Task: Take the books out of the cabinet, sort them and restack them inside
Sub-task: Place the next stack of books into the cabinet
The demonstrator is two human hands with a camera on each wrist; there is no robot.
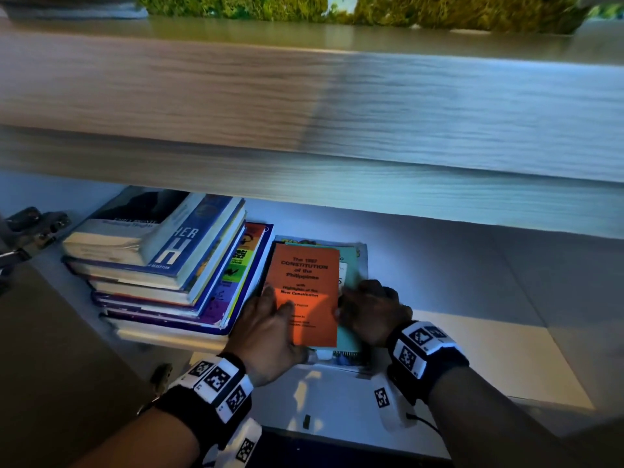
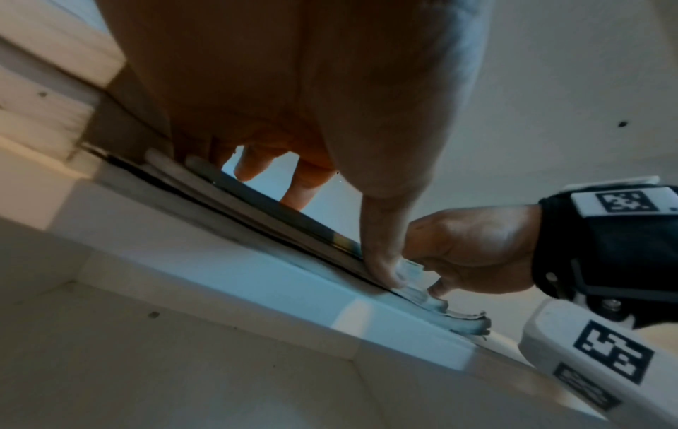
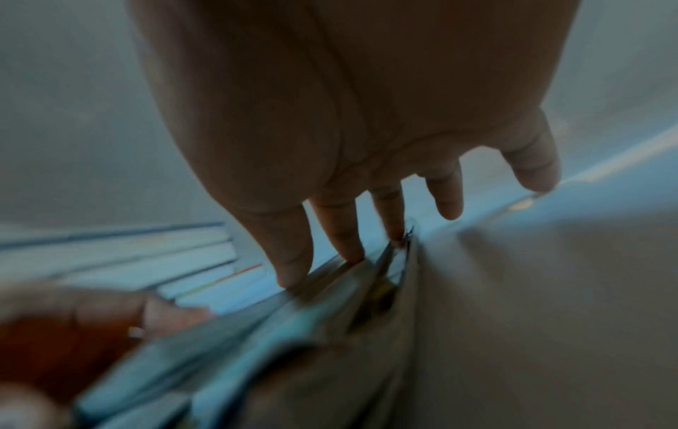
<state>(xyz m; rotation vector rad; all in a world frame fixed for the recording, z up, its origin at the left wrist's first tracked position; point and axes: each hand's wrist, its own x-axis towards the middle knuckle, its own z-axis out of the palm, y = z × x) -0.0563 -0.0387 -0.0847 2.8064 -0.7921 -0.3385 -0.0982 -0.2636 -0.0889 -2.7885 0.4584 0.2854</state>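
Observation:
An orange booklet tops a small pile of thin booklets lying flat on the white cabinet shelf. My left hand rests on the booklet's lower left part, fingers spread flat and thumb on the cover. In the left wrist view its thumb presses the pile's edge. My right hand arches over the pile's right side, fingertips touching the booklet edges. A taller stack of thick books stands just left of the pile.
The thick wooden board of the cabinet top hangs low over the shelf. A metal hinge and a brown door are at the left. White shelf floor stretches to the right of the pile.

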